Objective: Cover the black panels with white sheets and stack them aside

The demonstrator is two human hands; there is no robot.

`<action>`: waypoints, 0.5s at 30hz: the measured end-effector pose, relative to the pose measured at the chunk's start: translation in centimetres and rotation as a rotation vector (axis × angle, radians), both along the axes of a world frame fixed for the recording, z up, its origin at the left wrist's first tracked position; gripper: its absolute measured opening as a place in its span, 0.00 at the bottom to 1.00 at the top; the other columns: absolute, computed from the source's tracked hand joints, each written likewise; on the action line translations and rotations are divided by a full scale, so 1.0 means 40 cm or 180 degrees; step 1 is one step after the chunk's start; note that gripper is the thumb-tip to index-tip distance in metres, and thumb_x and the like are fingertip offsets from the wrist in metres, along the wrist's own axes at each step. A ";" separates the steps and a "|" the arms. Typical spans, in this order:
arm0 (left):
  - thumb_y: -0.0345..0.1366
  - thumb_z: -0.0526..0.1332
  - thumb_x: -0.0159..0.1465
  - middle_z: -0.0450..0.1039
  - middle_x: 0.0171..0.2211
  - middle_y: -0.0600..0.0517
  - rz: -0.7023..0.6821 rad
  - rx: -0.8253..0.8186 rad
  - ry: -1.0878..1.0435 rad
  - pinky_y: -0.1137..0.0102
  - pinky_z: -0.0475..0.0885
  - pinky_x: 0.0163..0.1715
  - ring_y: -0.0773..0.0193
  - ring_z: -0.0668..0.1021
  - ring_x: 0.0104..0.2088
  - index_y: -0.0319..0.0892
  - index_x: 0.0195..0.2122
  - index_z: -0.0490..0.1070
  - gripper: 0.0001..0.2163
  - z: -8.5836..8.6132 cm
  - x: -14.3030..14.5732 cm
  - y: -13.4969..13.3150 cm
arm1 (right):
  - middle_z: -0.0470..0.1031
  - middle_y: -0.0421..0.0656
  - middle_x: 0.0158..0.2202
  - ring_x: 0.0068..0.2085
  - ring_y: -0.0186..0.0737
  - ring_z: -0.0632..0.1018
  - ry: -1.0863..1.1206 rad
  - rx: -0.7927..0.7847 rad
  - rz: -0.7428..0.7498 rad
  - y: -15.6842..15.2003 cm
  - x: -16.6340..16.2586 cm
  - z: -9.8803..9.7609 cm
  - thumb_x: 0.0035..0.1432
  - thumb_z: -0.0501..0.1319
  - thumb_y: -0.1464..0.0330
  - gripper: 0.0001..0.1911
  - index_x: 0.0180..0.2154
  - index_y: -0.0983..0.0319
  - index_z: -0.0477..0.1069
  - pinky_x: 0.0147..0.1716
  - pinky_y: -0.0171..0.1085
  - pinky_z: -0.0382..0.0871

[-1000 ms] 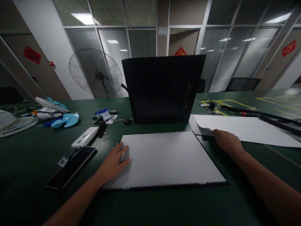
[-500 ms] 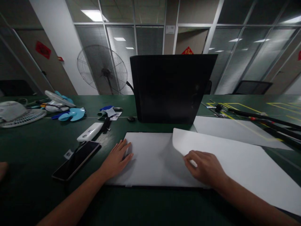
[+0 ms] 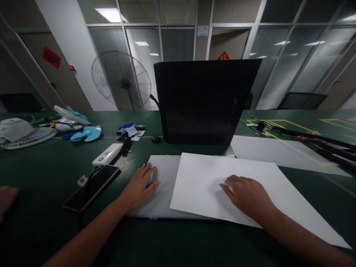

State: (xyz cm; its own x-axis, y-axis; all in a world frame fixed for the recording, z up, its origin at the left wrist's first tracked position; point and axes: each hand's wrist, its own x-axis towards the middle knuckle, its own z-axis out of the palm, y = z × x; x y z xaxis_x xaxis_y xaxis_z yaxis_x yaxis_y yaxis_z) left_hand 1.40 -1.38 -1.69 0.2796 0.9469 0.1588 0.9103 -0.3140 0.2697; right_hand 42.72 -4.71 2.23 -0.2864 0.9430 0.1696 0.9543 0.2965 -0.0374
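My left hand [image 3: 140, 189] lies flat with spread fingers on the left end of a thin, pale panel with a dark edge [image 3: 161, 205]. A large white sheet [image 3: 200, 185] now covers the panel's middle and right part and reaches off to the right over the table. Over this sheet is my right hand [image 3: 246, 194], palm down, fingers loosely bent and thumb apart, with nothing visible in it. Whether its fingertips touch the sheet is hard to tell.
Left of the panel lie a phone [image 3: 91, 188], a white device [image 3: 108, 154] and fan parts [image 3: 86, 134]. A black monitor-like panel [image 3: 205, 104] stands behind. Another white sheet [image 3: 267, 152] and black rods [image 3: 314, 138] are at right. Another person's hand [image 3: 7, 198] shows at the left edge.
The white sheet's lifted left edge has come down and left onto the panel. My right hand has let go of that edge. My left hand stays put; the other person's hand shows more.
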 end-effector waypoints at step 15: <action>0.56 0.51 0.72 0.47 0.74 0.41 -0.0124 -0.0002 0.0192 0.41 0.55 0.67 0.41 0.53 0.72 0.44 0.72 0.54 0.33 0.006 -0.008 -0.001 | 0.59 0.50 0.69 0.68 0.56 0.62 0.0476 -0.0144 0.0099 0.005 0.008 0.002 0.70 0.49 0.49 0.32 0.66 0.60 0.66 0.67 0.61 0.55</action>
